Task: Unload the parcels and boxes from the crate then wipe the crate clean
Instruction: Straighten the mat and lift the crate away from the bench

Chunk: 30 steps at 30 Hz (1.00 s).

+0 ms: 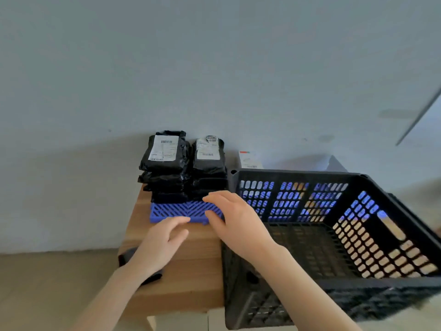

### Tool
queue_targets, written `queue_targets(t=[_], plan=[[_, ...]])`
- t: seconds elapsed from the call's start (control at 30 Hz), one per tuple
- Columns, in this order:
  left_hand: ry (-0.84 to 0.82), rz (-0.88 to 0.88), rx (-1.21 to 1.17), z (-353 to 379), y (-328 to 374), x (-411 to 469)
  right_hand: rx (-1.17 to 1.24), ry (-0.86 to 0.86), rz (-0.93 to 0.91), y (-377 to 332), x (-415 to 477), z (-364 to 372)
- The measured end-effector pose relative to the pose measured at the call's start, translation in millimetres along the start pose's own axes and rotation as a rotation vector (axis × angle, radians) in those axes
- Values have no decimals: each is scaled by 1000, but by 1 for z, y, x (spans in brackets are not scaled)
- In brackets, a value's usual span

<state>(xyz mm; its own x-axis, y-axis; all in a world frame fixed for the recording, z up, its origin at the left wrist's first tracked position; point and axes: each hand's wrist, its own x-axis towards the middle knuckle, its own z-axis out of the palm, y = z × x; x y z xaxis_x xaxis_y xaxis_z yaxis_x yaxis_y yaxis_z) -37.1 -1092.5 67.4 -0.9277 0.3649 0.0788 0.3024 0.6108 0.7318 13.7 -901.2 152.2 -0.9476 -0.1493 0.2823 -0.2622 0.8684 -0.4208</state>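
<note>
black crate [298,175], nearest the lens, filled the frame from 3 to 6 o'clock; it stood on the wooden worktop [191,259], its near corner overhanging the worktop's front edge, and its mesh floor lay in plain view through the open top. left grip [162,240], at 7 o'clock of centre: spread, fingers loosely straight, tips at the near edge of a blue slatted panel [176,210], holding nothing. right grip [229,216], just at 3 o'clock of the left one and beside the crate's left wall: spread, fingers straight and pointing toward 9 o'clock over the panel's right end, thumb at its near edge; whether it pressed on the panel could not be told. the panel lay flat on the worktop. at its 12 o'clock stood two stacks of black parcels, the left stack [164,161] and the right stack [208,158] touching side by side against the grey wall [214,68], each topped by a parcel with a white label. a white box [249,160] showed at 3 o'clock of the stacks, behind the crate's far rim. a dark object [127,256], partly hidden under the left wrist, lay at the worktop's left edge.
</note>
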Motion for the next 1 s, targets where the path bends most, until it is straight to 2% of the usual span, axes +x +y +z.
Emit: queue_targets(t=[0.23,0.4,0.5,0.6,0.77,0.9,1.0], plan=[[42,66,-169,72,128,-37,-54,-1,124,98,-97,-96],[-102,159,-35,135,180,-50,-87,-44,201,165,-140,-143],[-237,149,46,162,196,-47,-91,-74,219,203,-146,-159],[-269,107,71,177,206,-35,-86,-111,201,239,-136,-170],[-54,4,49,200,217,-10,-76,-144,111,294,-91,-179],[125,-155,185,218,220,-4,-56,-231,21,332,-57,-185],[355,-256,214,223,227,-7,-101,-318,-47,360,-37,-192]])
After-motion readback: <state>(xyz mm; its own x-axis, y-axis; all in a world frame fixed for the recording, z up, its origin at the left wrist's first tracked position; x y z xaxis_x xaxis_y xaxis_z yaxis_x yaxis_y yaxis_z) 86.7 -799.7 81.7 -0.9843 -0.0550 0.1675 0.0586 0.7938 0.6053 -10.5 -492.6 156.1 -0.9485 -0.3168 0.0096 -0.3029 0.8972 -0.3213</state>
